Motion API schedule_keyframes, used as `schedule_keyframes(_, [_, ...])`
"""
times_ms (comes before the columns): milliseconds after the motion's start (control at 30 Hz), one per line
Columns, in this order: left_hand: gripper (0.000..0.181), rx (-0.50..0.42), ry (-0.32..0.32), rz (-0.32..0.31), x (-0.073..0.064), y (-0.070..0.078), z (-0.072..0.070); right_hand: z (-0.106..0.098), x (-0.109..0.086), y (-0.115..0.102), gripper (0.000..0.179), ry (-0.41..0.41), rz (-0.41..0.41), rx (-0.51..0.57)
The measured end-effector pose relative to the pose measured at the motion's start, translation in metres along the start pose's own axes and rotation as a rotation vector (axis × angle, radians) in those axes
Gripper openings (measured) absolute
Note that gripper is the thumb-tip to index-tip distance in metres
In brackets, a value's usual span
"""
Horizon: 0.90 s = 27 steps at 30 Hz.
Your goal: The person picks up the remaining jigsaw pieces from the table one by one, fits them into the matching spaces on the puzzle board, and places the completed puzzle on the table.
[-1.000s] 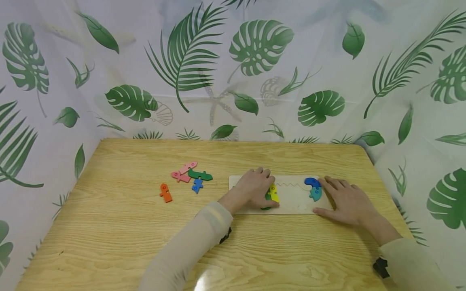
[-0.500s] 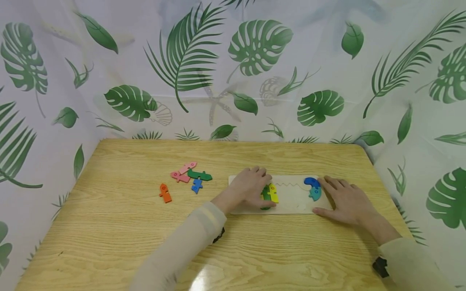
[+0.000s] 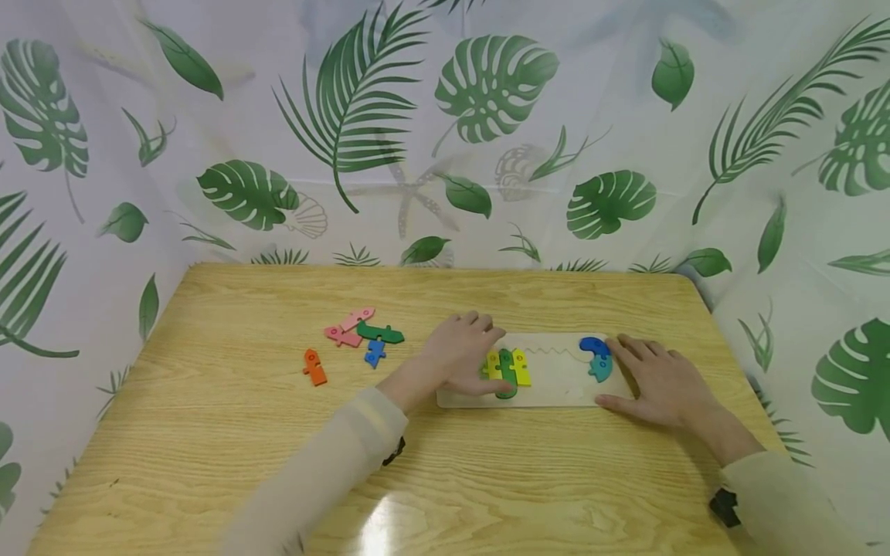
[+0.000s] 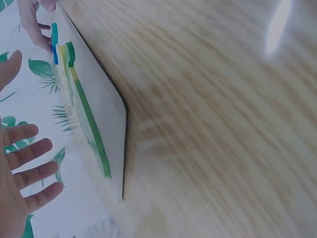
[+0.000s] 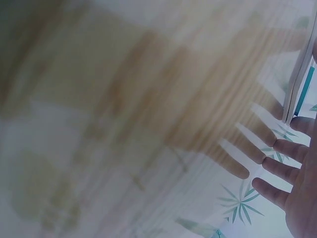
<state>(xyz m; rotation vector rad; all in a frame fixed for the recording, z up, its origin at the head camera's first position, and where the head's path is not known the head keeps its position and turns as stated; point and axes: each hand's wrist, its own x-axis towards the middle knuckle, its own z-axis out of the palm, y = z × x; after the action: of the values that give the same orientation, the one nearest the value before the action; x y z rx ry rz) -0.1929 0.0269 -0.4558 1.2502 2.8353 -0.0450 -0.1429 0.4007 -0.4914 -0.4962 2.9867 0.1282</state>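
Observation:
A pale wooden puzzle board (image 3: 556,386) lies on the table. On its left part sit green and yellow puzzle pieces (image 3: 507,373); at its right end are a dark blue piece (image 3: 594,346) and a teal piece (image 3: 600,367). My left hand (image 3: 464,354) is over the board's left part, fingers spread with nothing between them, and hides some of the pieces there. In the left wrist view its fingers (image 4: 34,171) are apart from the board. My right hand (image 3: 657,382) lies at the board's right end, fingers extended, index fingertip and thumb at its edge.
Left of the board lie loose pieces: an orange one (image 3: 314,367), two pink ones (image 3: 343,337), a long green one (image 3: 380,333) and a small blue one (image 3: 375,354). A leaf-patterned cloth (image 3: 410,139) rises behind the wooden table (image 3: 229,463).
My left hand has moved left across the board, uncovering more of the green and yellow pieces. The right hand has stayed at the board's right end.

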Motion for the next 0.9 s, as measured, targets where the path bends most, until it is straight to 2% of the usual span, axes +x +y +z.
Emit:
schedule_keyframes(200, [0.093,-0.005,0.017,-0.026,-0.017,-0.01,-0.002,-0.001,0.0,-0.001,0.11,-0.001,0.001,-0.003])
schedule_keyframes(467, [0.091,-0.076,0.01,-0.091,-0.039,-0.025,0.0,-0.002,-0.001,-0.001,0.111,0.005,-0.003,-0.008])
schedule_keyframes(733, [0.093,-0.063,0.05,-0.133,-0.064,-0.042,0.004,-0.004,-0.002,-0.003,0.11,0.017,-0.003,0.006])
schedule_keyframes(900, [0.093,-0.074,0.052,-0.17,-0.08,-0.053,0.006,-0.003,-0.002,-0.003,0.11,0.016,-0.006,0.002])
